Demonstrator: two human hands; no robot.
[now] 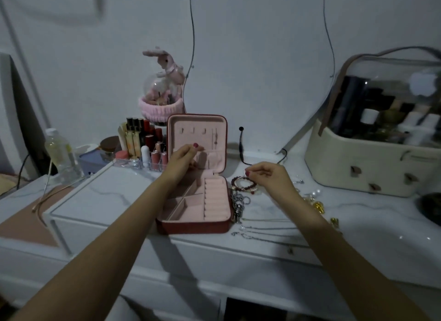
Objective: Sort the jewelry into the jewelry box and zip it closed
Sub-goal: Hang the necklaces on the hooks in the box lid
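The jewelry box (194,201) lay open at center; her left hand (182,164) pinched its lid pocket. At three o'clock, her right hand (267,176) pinched something small above the beaded bracelets (241,184). She'd best lift slowly, clear of the chains (238,206).

Dark red zip-around jewelry box (191,227) lined in pale pink velvet. Dark red beaded bracelet (241,185) beside it. White marble-veined tabletop (114,199). Cream plastic cosmetics case (358,163) with clear lid. Fluffy pink plush rabbit (167,62). Red-painted nails on both hands.
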